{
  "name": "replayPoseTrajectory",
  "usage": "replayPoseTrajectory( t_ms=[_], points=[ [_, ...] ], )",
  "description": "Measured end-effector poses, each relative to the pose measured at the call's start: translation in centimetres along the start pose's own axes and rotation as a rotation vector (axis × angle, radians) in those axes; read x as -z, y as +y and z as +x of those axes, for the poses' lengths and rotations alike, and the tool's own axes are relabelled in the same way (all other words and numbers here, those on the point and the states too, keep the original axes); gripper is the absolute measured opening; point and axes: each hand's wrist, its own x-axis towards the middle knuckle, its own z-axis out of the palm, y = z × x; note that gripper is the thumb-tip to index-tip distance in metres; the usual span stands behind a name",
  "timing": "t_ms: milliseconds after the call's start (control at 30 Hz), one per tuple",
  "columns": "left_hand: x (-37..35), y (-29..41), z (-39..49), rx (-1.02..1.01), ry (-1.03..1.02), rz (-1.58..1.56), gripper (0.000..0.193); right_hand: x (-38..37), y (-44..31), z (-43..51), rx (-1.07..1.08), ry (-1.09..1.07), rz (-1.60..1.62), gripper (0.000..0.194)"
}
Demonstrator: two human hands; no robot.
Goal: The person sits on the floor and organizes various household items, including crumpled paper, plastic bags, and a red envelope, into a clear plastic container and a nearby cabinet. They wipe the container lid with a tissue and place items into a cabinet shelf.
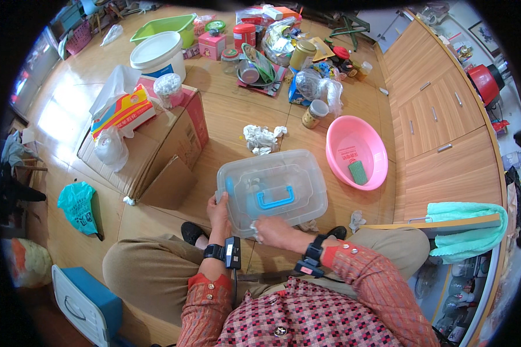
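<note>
A clear plastic storage box (pixel 299 173) with a lid and a blue carrying handle (pixel 276 198) is before me, tilted towards me. My left hand (pixel 219 212) grips its left edge, thumb on top. My right hand (pixel 273 232) presses a crumpled white tissue (pixel 255 229) against the near edge of the box. Small blue and white things show dimly through the lid. Beyond the box lies a heap of crumpled white tissues (pixel 260 139) on the wooden floor.
A cardboard box (pixel 156 147) carrying a tissue pack (pixel 123 113) stands at left. At right are a pink basin (pixel 380 152) with a green sponge (pixel 357 172), and an open drawer with a turquoise towel (pixel 460 212). Jars and bags crowd the far floor; a blue bin (pixel 91 290) is lower left.
</note>
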Motion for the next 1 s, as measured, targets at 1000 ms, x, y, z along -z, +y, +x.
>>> replayPoseTrajectory(
  t_ms=[1000],
  points=[
    [0.0, 0.8, -0.7, 0.042, -0.026, -0.051, 0.03, 6.3, 12.5, -7.4, -0.235, 0.23, 0.037, 0.019]
  ],
)
